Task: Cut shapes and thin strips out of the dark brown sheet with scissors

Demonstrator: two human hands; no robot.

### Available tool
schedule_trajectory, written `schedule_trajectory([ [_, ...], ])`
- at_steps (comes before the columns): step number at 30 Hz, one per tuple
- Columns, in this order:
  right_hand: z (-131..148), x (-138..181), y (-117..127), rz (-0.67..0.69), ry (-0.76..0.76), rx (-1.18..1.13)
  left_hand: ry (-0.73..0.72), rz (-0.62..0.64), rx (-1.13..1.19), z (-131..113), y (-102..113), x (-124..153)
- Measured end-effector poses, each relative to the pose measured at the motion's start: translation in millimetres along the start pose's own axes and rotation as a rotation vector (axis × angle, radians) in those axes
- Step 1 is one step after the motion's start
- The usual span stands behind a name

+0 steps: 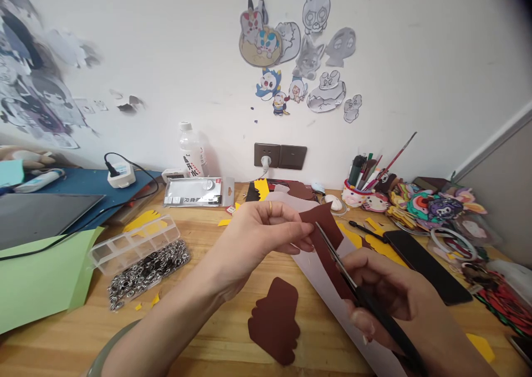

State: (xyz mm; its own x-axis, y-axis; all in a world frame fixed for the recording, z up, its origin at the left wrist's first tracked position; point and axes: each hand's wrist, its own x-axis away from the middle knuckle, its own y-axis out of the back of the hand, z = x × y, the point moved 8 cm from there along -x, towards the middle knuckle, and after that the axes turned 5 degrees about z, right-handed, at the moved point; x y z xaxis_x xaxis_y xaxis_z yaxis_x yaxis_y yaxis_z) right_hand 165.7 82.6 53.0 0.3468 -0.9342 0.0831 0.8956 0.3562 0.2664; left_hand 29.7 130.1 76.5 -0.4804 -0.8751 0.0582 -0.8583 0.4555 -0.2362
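Observation:
My left hand point(260, 234) pinches a brown sheet of craft material point(322, 238) above the wooden desk; a ring shows on one finger. My right hand point(388, 299) grips black scissors point(344, 271), whose blades are slid into the brown sheet beside my left fingertips. A pale pinkish sheet point(332, 305) lies under the brown one and runs toward the near right edge. On the desk below my hands rests a cut-out brown shape point(276, 320).
A clear compartment box point(133, 244) with several metal rings point(149, 269) sits at left, beside green paper point(37, 277). A water bottle point(192, 152), wall socket point(280, 156), pen cup point(361, 191), black phone point(428, 263), yellow scraps point(376, 244) and piled cartoon cut-outs point(436, 208) surround the area.

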Motion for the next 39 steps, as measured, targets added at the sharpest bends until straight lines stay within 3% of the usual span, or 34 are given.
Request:
schedule_trajectory([
  [18, -5.6, 0.7, 0.3, 0.008, 0.027, 0.071, 0.013, 0.027, 0.081, 4.6, -4.0, 0.3],
  [39, -3.1, 0.5, 5.1, -0.089, 0.007, 0.032, 0.004, 0.017, 0.078, 2.5, -2.6, 1.2],
])
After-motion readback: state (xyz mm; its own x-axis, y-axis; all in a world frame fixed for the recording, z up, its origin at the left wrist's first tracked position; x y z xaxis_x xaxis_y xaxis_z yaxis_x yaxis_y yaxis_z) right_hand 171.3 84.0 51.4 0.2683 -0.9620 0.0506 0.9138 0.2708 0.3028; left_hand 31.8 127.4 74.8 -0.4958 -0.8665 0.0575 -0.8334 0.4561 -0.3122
